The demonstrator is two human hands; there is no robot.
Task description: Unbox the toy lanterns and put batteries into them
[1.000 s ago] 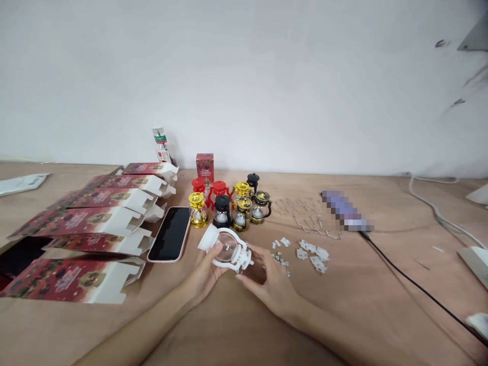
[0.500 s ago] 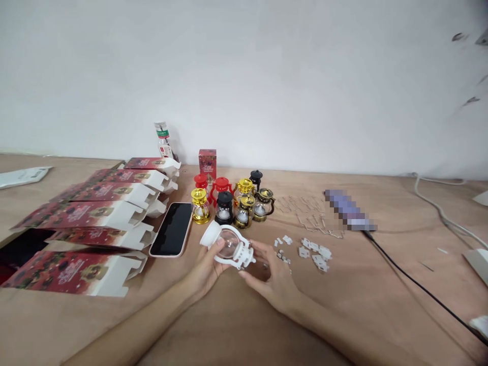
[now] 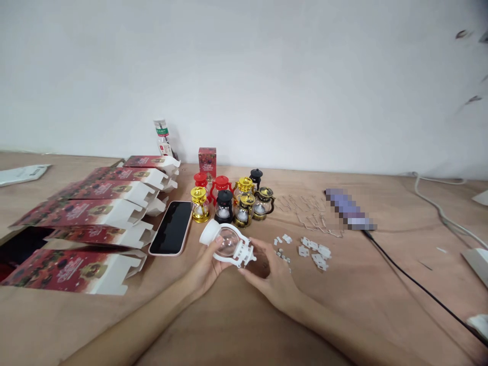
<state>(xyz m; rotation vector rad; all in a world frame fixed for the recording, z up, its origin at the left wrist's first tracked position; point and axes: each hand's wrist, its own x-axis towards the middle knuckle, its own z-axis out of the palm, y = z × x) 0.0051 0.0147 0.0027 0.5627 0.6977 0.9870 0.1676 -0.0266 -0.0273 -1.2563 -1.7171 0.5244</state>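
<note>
A small white toy lantern (image 3: 227, 243) with a clear globe lies tilted on its side just above the wooden table (image 3: 236, 325). My left hand (image 3: 205, 269) grips it from below, fingers curled round the globe. My right hand (image 3: 273, 280) pinches the lantern's base end, with the fingers closed. Behind them stands a cluster of finished little lanterns (image 3: 232, 201) in red, gold, black and bronze. Small white plastic pieces (image 3: 312, 251) lie scattered to the right of my right hand.
Several flat red and white cartons (image 3: 87, 223) lie in rows at the left, with a phone (image 3: 171, 228) beside them. A red box (image 3: 207, 161) and a bottle (image 3: 162, 138) stand by the wall. Wire hooks (image 3: 308, 211), a black cable (image 3: 415, 284) and a white cable (image 3: 442, 213) lie at the right.
Both hands have stayed on the white lantern and turned it slightly. The view has shifted a little, so everything sits slightly higher in the picture.
</note>
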